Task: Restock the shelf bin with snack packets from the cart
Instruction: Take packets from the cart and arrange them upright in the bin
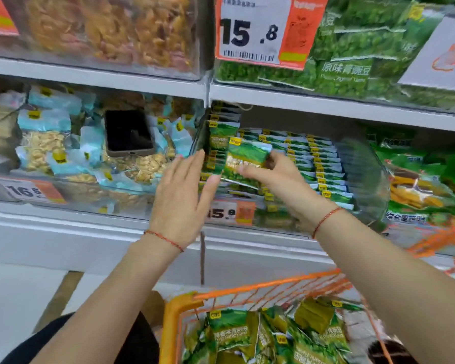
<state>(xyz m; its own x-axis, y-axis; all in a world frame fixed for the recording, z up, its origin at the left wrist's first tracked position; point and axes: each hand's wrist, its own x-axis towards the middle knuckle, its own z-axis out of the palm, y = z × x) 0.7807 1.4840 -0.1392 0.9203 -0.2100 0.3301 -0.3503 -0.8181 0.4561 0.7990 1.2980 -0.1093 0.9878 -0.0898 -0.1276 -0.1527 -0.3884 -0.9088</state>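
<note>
My right hand (276,179) pinches a green snack packet (244,158) and holds it over the clear shelf bin (365,179) on the middle shelf. Inside the bin, green packets (323,164) stand in neat rows. My left hand (181,195) is beside the held packet with its fingers straight, and its fingertips reach the packets stacked at the bin's left end (218,137). Below, the orange wire cart (247,287) holds several loose green packets (237,332).
A dark phone (128,132) lies on blue-and-yellow snack packs in the left bin. Price tags read 15.8 (250,32) above and 16 (24,191) at the left. Larger green bags (352,53) fill the upper right bin. Mixed packs (426,185) sit at the right.
</note>
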